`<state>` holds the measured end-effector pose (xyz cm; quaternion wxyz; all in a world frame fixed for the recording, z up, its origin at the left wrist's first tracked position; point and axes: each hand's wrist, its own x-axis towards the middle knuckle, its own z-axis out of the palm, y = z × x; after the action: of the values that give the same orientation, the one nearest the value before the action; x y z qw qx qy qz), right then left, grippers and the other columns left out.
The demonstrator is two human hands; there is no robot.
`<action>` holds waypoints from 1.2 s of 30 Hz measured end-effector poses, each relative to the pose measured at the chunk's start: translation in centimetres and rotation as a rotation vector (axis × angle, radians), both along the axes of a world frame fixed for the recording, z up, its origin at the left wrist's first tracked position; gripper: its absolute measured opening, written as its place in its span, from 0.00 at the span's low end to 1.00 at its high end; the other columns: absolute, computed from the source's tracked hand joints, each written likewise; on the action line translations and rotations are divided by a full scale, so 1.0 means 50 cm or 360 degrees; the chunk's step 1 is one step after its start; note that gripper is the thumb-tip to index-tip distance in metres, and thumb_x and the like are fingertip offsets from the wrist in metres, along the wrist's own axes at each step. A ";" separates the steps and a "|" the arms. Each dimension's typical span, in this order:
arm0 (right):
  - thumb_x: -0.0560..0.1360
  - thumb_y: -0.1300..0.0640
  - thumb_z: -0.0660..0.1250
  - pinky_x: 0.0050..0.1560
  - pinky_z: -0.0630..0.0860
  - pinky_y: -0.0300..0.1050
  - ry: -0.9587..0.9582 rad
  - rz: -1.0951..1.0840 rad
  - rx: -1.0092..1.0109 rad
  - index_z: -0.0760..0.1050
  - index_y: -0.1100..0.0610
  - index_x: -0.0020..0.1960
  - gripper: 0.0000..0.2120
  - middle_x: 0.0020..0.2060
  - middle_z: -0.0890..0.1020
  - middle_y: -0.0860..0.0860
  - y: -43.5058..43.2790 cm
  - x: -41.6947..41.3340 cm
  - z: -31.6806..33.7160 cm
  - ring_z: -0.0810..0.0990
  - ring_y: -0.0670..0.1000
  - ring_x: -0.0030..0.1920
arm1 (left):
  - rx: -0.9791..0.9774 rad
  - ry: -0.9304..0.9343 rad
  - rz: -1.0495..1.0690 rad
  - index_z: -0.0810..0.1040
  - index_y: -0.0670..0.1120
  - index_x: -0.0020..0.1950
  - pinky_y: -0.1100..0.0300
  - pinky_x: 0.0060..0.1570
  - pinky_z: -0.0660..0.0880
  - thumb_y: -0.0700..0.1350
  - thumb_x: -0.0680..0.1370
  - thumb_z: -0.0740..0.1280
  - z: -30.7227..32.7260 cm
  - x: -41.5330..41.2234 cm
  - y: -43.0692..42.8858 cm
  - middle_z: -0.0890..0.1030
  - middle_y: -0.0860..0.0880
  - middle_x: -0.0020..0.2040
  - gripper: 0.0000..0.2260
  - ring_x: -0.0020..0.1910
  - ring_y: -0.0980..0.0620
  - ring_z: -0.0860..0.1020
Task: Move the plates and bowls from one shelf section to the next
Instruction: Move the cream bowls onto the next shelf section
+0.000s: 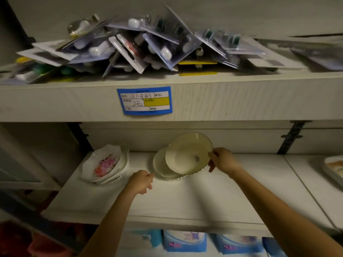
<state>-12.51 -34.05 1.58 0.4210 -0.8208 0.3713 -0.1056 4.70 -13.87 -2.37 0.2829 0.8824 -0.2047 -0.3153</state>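
1. Both hands are at the middle shelf [185, 197]. The right hand [223, 161] pinches the right rim of a cream plate [187, 154] between thumb and fingers, so the plate is tilted up, its lower left side over the stack of cream plates [160, 166].
2. That tilt is probably how the plate is peeled off, so that only 1 comes away from the stack.
3. The left hand [142, 181] sits just beside the stack's lower-left edge with its fingers curled. Whether it touches or steadies the stack cannot be told, and no object shows in its grasp.
4. A nested pile of floral bowls [104, 164] leans at the left end of the same section, apart from both hands.
5. The next section [306, 182] lies to the right, past a seam in the board, and is the likely destination. A tray [332, 169] shows at its far edge.
6. A blue price label [144, 101] on the upper shelf's front edge carries handwritten "2元". Its other characters are too blurred to read. It likely prices the blister packs [130, 45] heaped above it.
7. Below, the blue packs [184, 242] are marked "XL".
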 end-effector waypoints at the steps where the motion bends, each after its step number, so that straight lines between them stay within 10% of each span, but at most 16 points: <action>1: 0.78 0.62 0.55 0.31 0.70 0.37 -0.0069 -0.0052 0.0058 0.73 0.60 0.35 0.15 0.27 0.79 0.51 0.000 -0.029 0.007 0.78 0.45 0.24 | -0.0010 0.0030 0.0045 0.75 0.39 0.46 0.62 0.29 0.72 0.51 0.79 0.57 -0.003 0.001 -0.013 0.79 0.47 0.35 0.16 0.28 0.51 0.74; 22: 0.79 0.63 0.54 0.32 0.70 0.40 -0.0255 -0.0659 0.0455 0.75 0.66 0.43 0.13 0.28 0.79 0.57 0.062 -0.322 -0.024 0.76 0.45 0.25 | -0.0190 0.0124 0.0121 0.64 0.45 0.31 0.71 0.18 0.53 0.41 0.75 0.57 -0.014 0.042 -0.087 0.64 0.48 0.24 0.12 0.15 0.56 0.57; 36: 0.79 0.60 0.56 0.36 0.76 0.43 -0.0446 -0.1033 0.0549 0.75 0.64 0.45 0.12 0.30 0.78 0.56 0.171 -0.487 -0.023 0.77 0.50 0.30 | -0.0750 0.0407 0.0133 0.72 0.35 0.39 0.69 0.20 0.74 0.34 0.77 0.55 0.046 -0.110 -0.040 0.77 0.41 0.21 0.09 0.17 0.55 0.76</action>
<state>-36.87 -25.49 0.41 0.5440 -0.5556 0.5629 -0.2803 -0.82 -15.85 -0.07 0.5168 0.7529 -0.1984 -0.3560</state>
